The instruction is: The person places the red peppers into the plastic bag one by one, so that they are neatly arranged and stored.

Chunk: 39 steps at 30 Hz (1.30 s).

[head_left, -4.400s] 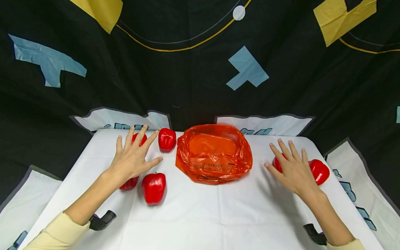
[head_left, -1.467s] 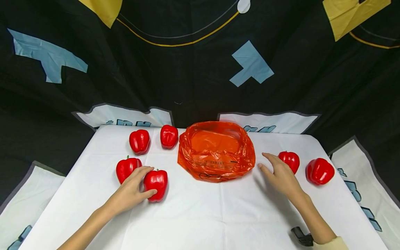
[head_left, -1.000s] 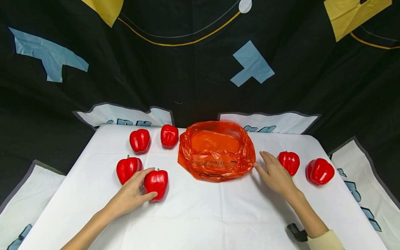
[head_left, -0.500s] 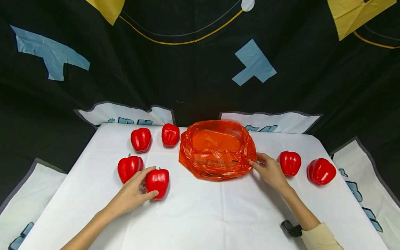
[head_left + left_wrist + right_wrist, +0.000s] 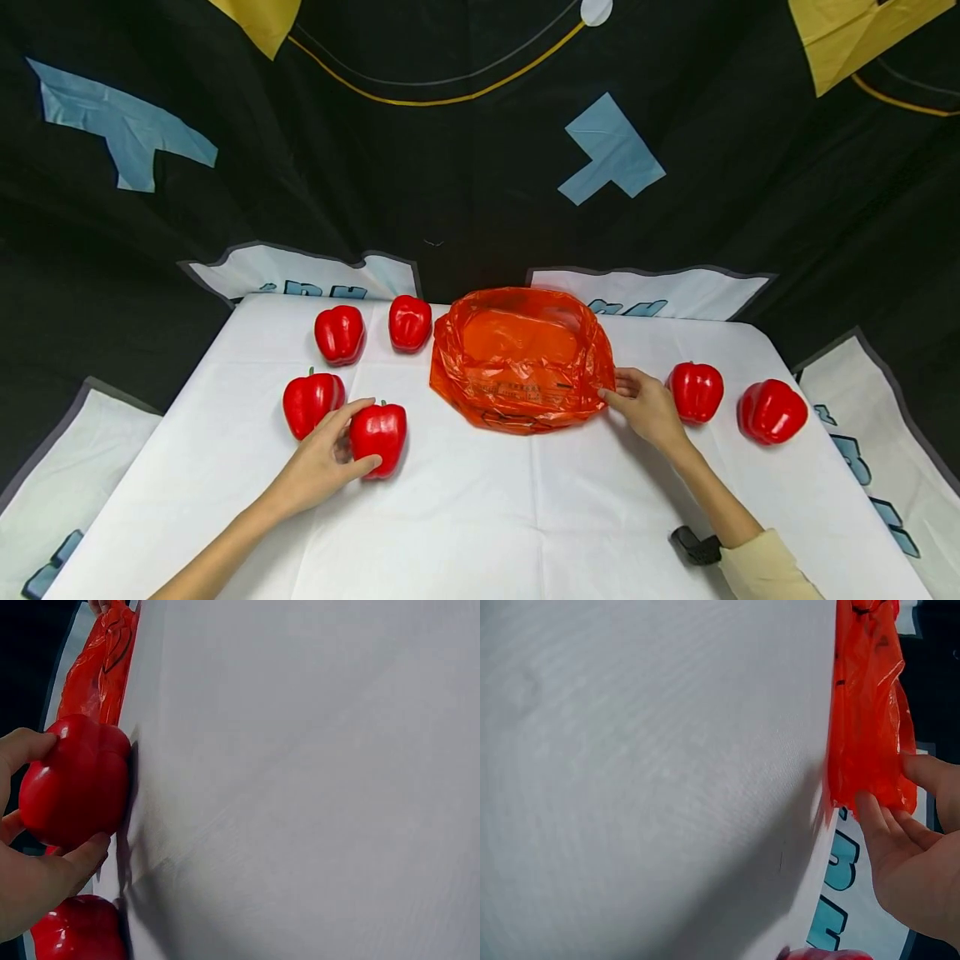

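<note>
In the head view my left hand [image 5: 315, 467] grips the nearest red bell pepper [image 5: 378, 433], which stands on the white table. The left wrist view has the thumb and fingers of the left hand [image 5: 37, 862] on either side of this pepper [image 5: 79, 780]. My right hand [image 5: 647, 407] pinches the right side of an orange-red plastic bag [image 5: 517, 404], whose mouth faces up. The right wrist view has the right hand [image 5: 922, 847] with thumb and fingertips at the edge of the bag [image 5: 866, 727].
Three more red peppers stand at the left: one beside my left hand [image 5: 311, 403], two at the back [image 5: 340, 334] [image 5: 410, 323]. Right of my right hand are two others [image 5: 696, 392] [image 5: 772, 412]. A black cloth with patches hangs behind the white table [image 5: 480, 533].
My right hand has moved left to the bag and taken hold of its side. The left hand came down from above the peppers to the nearest one and stays there.
</note>
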Available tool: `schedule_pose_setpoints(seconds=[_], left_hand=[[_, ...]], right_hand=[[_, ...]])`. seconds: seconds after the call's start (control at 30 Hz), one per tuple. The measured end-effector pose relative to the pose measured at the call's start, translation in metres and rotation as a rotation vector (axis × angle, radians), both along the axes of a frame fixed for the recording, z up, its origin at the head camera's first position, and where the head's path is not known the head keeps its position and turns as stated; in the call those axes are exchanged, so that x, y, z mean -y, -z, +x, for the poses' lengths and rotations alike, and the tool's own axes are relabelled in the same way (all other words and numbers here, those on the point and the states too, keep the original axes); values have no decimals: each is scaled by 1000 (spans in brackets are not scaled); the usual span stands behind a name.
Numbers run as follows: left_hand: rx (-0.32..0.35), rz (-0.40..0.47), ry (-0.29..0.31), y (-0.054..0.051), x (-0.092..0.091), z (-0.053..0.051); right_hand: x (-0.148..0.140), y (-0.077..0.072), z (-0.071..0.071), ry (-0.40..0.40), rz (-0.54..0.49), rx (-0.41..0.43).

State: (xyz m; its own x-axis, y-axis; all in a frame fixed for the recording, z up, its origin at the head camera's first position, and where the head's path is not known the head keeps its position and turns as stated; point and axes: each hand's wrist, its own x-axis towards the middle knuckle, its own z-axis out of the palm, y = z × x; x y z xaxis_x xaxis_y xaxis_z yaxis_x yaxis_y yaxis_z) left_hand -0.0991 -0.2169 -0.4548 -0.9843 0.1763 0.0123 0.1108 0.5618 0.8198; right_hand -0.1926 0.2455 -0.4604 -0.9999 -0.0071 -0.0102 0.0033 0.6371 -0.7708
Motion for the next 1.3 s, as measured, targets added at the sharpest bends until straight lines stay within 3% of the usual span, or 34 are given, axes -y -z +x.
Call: schedule_pose_setpoints(seconds=[0.2,0.6,0.9,1.3], left_hand=[[45,70,-21,1,-2,1],[85,121,-45,-6,-7,-4],[83,177,-29,-14,-19,-18],[57,246,17,-28,-41,-50]], right_hand=[[1,2,0,24,-28,20],[2,2,-2,26,-39,18],[2,1,0,30,-49,36],[1,1,-2,20,-55,31]])
